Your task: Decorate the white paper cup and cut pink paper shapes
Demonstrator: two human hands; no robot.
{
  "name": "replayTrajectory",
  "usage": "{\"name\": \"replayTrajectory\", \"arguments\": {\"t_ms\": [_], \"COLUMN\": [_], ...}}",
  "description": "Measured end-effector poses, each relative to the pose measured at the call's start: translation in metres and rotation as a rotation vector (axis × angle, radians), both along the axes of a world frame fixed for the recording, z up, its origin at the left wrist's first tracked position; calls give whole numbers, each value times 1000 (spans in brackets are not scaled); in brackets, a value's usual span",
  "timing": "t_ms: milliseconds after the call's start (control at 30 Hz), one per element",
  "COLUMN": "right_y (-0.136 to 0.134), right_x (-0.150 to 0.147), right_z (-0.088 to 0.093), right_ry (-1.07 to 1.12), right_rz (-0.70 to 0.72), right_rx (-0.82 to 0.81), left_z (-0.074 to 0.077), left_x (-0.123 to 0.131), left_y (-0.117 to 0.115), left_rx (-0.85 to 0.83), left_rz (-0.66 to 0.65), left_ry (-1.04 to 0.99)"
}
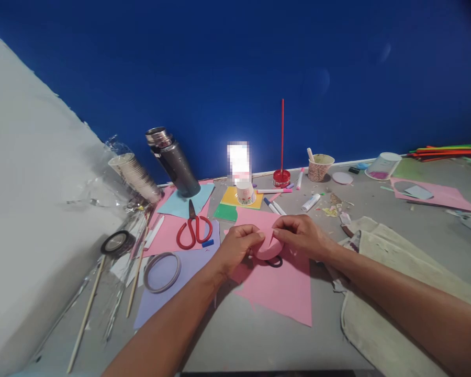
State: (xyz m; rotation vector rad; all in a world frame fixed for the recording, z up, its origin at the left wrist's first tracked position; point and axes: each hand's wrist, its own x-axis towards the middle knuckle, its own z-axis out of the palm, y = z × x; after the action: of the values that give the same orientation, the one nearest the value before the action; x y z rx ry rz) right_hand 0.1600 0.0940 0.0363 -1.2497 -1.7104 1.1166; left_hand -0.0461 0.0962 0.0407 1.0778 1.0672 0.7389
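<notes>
Between my two hands is a round pink paper disc (267,250) with a slit or fold near its middle. My left hand (241,243) pinches its left side between thumb and fingers. On the opposite side my right hand (298,234) pinches the disc by its upper right edge. Beneath them lies a larger sheet of pink paper (286,293). A dark loop (275,262), perhaps a scissor handle, pokes out under the disc; the rest of it is hidden.
Red-handled scissors (194,230), a tape roll (162,272) and a dark flask (176,165) stand or lie to the left. Ahead is a decorated paper cup (245,193). Markers (275,191) lie beyond my hands. A pale cloth (400,293) covers the right side.
</notes>
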Motion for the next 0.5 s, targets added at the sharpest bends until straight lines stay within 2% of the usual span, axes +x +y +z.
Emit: {"name": "replayTrajectory", "arguments": {"t_ms": [167,267,400,500], "right_y": [1,2,1,0], "right_x": [2,3,1,0], "right_z": [1,3,4,7], "right_ry": [150,152,105,90], "right_rz": [44,108,151,144], "right_rx": [-114,-191,-293,-275], "left_z": [3,6,5,3], "left_x": [1,2,2,1], "left_y": [1,-1,-3,-3], "left_rx": [143,191,49,-40], "left_rz": [32,49,35,-12], "left_ry": [80,135,21,-102]}}
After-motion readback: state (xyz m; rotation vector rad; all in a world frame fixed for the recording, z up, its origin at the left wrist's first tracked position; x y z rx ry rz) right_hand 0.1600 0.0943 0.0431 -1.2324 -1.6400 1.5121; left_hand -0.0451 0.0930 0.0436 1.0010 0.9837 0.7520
